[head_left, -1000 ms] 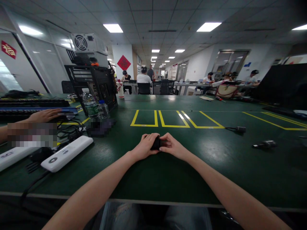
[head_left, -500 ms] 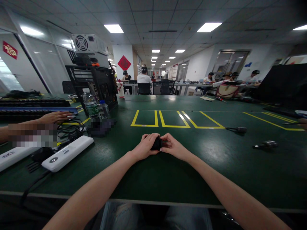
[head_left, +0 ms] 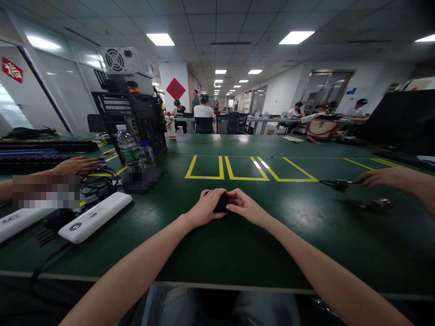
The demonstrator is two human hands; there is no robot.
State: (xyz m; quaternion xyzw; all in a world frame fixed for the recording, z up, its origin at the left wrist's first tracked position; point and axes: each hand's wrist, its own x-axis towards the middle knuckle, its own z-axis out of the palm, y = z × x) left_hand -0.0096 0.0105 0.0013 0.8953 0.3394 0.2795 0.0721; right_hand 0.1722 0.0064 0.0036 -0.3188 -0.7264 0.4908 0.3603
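Note:
Between my hands, just above the green table in front of me, is a small black object [head_left: 221, 202]. Too little of it shows to name its kind. My left hand [head_left: 208, 207] wraps over its left side, fingers on top and thumb below. On the opposite side, the thumb and fingers of my right hand [head_left: 243, 204] pinch its right end. The hands almost meet, and much of the object is hidden by my fingers.
Yellow tape frames [head_left: 204, 177] mark the green table [head_left: 272, 253]. A co-worker's hand [head_left: 390, 179] reaches in from the right near a dark corded piece [head_left: 340, 184]. Left are another person's hand [head_left: 74, 166], a white power strip [head_left: 97, 217] and water bottles [head_left: 128, 147].
A co-worker's hand has come in from the right toward the dark corded piece. My hands stay nearly in place on the small black object, with slight finger movement.

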